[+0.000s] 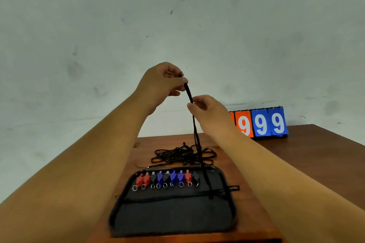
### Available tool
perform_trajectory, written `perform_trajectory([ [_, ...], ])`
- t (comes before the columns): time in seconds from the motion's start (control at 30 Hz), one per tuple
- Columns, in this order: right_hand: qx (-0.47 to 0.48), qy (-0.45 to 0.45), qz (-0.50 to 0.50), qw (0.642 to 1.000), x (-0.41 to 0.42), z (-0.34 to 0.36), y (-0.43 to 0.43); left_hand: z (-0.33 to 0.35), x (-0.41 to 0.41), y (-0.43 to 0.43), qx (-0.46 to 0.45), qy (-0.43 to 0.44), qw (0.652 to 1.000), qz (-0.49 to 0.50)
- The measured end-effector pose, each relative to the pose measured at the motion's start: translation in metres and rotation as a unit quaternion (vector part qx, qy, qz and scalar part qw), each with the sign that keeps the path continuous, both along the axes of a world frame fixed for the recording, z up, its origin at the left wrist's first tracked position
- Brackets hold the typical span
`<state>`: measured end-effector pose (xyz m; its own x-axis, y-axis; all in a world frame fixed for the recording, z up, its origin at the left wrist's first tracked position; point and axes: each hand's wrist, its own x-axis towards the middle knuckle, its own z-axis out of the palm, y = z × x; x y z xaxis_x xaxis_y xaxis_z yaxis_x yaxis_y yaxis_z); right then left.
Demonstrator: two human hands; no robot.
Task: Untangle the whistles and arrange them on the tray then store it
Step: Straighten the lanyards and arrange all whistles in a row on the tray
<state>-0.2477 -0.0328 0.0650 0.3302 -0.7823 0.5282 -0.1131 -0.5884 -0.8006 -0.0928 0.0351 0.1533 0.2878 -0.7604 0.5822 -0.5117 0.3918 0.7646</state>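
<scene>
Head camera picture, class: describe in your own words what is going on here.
A person holds one black cord up above the table with both hands: the left hand pinches its top, the right hand pinches it lower down. Its lower part reaches the tray, where red, blue and black whistles lie in a row. A heap of cords lies tangled behind the tray.

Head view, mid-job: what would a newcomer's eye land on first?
The raised hands at centre: the left hand pinches the top of a black lanyard, the right hand pinches it lower, and it hangs down to the black tray. Along the tray's far edge runs a row of red, blue and black whistles, with a tangle of lanyards behind. Far right, a flip scoreboard shows orange and blue 9s.
</scene>
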Motion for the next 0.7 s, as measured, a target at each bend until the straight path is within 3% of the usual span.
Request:
perform_trajectory([
  [0.3,0.026,0.076,0.107,0.991,-0.01,0.0,0.028,0.003,0.023,0.04,-0.015,0.041,0.999,0.023],
  [0.7,0.052,0.181,0.138,0.972,-0.027,-0.053,0.03,-0.086,0.093,0.087,0.04,0.169,0.981,0.091],
])
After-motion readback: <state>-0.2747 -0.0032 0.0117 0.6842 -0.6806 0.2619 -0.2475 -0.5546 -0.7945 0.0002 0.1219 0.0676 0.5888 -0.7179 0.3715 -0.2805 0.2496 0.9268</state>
